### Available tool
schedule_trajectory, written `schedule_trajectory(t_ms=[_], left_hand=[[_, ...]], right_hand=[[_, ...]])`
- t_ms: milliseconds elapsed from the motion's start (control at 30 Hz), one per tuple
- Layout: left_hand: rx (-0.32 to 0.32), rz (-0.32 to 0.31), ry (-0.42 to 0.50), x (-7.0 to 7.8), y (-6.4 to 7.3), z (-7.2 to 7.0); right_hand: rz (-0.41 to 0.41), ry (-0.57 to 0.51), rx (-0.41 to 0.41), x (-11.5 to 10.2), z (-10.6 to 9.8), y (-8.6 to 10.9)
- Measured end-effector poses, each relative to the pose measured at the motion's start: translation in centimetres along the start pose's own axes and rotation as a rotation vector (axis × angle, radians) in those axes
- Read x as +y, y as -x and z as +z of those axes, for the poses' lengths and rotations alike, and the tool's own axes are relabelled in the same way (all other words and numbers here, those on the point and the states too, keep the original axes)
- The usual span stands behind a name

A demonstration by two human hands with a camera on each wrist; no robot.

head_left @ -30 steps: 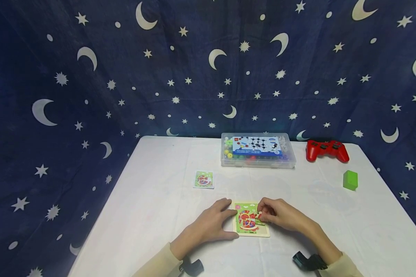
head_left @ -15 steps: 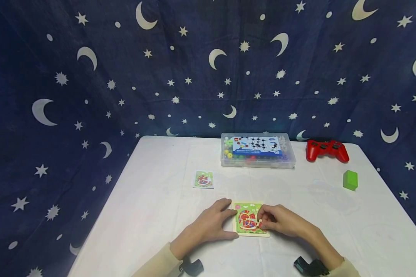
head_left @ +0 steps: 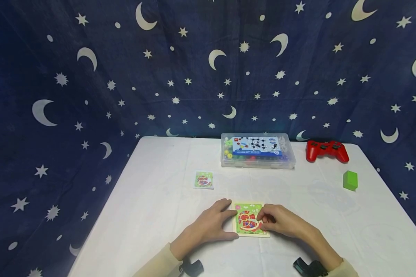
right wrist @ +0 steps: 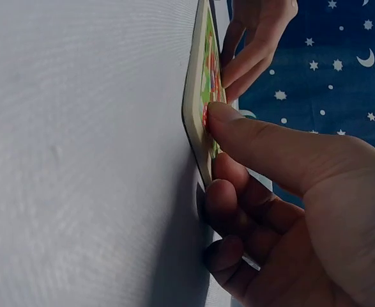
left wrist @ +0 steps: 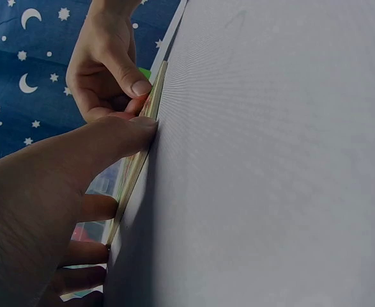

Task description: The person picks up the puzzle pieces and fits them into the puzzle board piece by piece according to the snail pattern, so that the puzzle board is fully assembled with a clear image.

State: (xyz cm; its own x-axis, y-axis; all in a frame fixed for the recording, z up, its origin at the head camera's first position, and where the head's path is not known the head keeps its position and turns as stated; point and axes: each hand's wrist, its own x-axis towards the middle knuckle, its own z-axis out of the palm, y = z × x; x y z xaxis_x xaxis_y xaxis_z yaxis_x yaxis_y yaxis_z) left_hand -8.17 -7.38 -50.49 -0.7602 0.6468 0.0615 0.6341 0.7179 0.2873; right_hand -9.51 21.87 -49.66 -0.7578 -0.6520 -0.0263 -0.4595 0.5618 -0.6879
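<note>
A small wooden jigsaw puzzle [head_left: 249, 219] with a green and red picture lies on the table in front of me. My left hand [head_left: 209, 223] holds its left side, with the thumb at the near corner and the fingers spread along to the far corner. At the right side, my right hand [head_left: 280, 221] pinches a puzzle piece with curled fingers. The piece is mostly covered by the hand. In the right wrist view the thumb [right wrist: 229, 121] presses on the picture face, close to the pale wooden rim. A matching picture card [head_left: 203, 179] lies beyond the puzzle, to the left.
A clear plastic case [head_left: 258, 161] of coloured balls, with a blue and white label, stands at the back. Right of it sits a red game controller [head_left: 327, 151]. A green block [head_left: 350, 180] is near the right edge of the white table [head_left: 152, 184].
My right hand has come slightly nearer along the puzzle's right side, and the piece that was tilted in its fingers now sits lower against the board. My left hand has stayed in place.
</note>
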Motion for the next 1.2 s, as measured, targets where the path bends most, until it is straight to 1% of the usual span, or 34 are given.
schedule_trajectory(t_ms=[233, 400, 667, 1000, 1200], left_hand=[[0.007, 0.002, -0.010, -0.03, -0.03, 0.04], [0.000, -0.002, 0.000, 0.02, 0.03, 0.00], [0.010, 0.010, -0.011, -0.02, 0.00, 0.00], [0.021, 0.025, -0.014, -0.03, 0.04, -0.02], [0.013, 0.016, -0.006, 0.00, 0.06, -0.20]], right_hand=[[-0.005, -0.006, 0.012, 0.05, 0.09, 0.01], [-0.002, -0.017, 0.025, 0.09, 0.28, -0.02], [0.058, -0.004, 0.052, 0.11, 0.43, -0.12], [0.052, 0.005, 0.049, -0.16, 0.29, -0.30], [0.054, 0.019, 0.037, -0.60, 0.07, -0.27]])
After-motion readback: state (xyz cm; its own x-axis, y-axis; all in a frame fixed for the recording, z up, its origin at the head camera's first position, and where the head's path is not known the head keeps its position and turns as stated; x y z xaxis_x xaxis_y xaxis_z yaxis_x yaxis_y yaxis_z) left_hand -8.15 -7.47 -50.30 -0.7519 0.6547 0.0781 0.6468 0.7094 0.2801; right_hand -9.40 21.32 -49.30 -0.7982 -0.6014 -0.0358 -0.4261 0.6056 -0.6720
